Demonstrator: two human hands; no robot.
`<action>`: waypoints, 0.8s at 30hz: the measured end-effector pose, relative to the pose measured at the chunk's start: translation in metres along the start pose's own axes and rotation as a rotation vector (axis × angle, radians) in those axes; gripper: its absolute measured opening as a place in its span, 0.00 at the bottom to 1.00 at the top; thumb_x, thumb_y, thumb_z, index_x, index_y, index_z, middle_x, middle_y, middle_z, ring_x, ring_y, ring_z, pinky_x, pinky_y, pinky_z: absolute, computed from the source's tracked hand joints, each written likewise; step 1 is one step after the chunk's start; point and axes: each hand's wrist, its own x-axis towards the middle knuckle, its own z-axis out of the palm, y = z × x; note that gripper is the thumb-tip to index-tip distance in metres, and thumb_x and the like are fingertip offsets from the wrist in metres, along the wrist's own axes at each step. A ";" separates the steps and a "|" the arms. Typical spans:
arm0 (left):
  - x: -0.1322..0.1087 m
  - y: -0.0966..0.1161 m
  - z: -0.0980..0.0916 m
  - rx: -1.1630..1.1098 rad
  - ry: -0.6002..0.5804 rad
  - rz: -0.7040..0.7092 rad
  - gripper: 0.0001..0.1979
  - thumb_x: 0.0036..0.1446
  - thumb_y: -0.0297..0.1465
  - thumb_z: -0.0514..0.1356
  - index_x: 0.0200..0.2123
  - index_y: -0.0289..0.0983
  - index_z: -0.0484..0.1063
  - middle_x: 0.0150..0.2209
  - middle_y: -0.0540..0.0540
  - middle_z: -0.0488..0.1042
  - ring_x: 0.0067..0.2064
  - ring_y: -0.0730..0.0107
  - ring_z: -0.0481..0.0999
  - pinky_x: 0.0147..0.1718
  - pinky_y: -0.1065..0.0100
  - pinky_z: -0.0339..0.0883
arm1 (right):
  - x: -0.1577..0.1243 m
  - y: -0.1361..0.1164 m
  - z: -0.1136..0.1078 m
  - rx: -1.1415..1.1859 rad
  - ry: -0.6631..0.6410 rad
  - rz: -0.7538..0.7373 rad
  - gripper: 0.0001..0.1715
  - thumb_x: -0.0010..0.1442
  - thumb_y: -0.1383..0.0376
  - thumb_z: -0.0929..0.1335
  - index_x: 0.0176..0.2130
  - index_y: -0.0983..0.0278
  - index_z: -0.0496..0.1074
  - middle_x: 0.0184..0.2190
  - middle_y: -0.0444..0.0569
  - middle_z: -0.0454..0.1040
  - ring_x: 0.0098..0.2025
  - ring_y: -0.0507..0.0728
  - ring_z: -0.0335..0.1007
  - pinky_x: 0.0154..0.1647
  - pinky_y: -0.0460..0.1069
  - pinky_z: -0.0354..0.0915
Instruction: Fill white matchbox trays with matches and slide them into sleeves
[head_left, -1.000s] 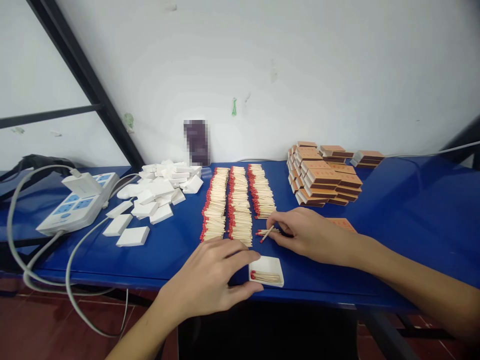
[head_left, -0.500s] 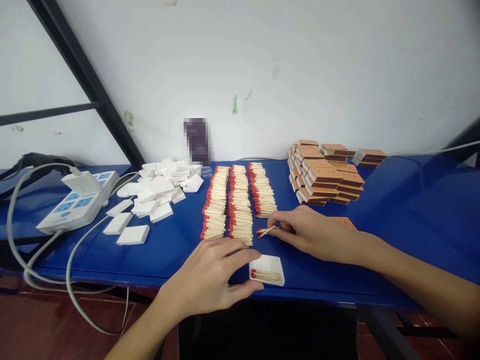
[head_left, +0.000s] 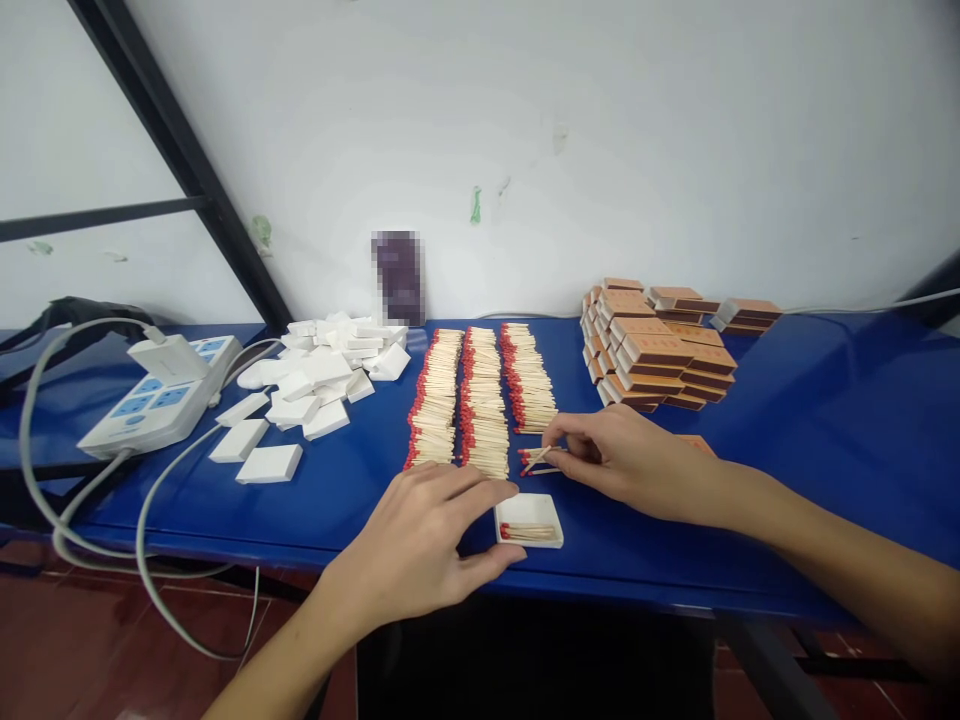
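A small white tray (head_left: 529, 508) with several red-tipped matches (head_left: 529, 531) lying along its front side rests near the table's front edge. Thumb and fingers of my left hand (head_left: 431, 540) grip the tray's left end. Just above and right of it, my right hand (head_left: 615, 460) pinches a few matches (head_left: 537, 459) between thumb and fingers, their red heads pointing left. Three long rows of matches lie behind the hands: a left row (head_left: 437, 395), a middle row (head_left: 482, 400) and a shorter right row (head_left: 529, 380).
White empty trays (head_left: 322, 375) are heaped at the left, beside a power strip (head_left: 161, 395) with looping cables. Orange matchboxes (head_left: 652, 345) are stacked at the back right; another (head_left: 699, 443) lies partly behind my right forearm. A blurred dark object (head_left: 400, 277) leans on the wall.
The tray and my left hand have shifted slightly up in the view. More red match heads show at my right fingertips, which remain beside the right row.
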 end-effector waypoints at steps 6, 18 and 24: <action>-0.001 0.001 0.000 0.007 -0.017 -0.026 0.22 0.61 0.40 0.66 0.56 0.41 0.68 0.47 0.46 0.80 0.43 0.56 0.81 0.42 0.57 0.72 | 0.000 0.002 -0.003 -0.005 0.068 0.005 0.12 0.66 0.60 0.64 0.34 0.61 0.71 0.17 0.36 0.61 0.19 0.49 0.54 0.23 0.46 0.52; -0.001 0.001 -0.001 0.010 -0.044 -0.078 0.31 0.60 0.40 0.66 0.62 0.44 0.60 0.52 0.46 0.78 0.46 0.53 0.80 0.44 0.54 0.72 | -0.011 -0.026 -0.011 0.206 -0.113 0.069 0.15 0.67 0.56 0.65 0.33 0.61 0.73 0.18 0.38 0.62 0.21 0.50 0.54 0.21 0.46 0.51; -0.001 0.001 -0.001 -0.009 -0.021 -0.017 0.24 0.60 0.39 0.67 0.57 0.42 0.65 0.48 0.47 0.79 0.44 0.57 0.80 0.43 0.59 0.71 | -0.008 -0.043 0.007 0.157 -0.168 -0.015 0.12 0.65 0.61 0.66 0.29 0.61 0.72 0.21 0.40 0.67 0.23 0.49 0.58 0.23 0.46 0.52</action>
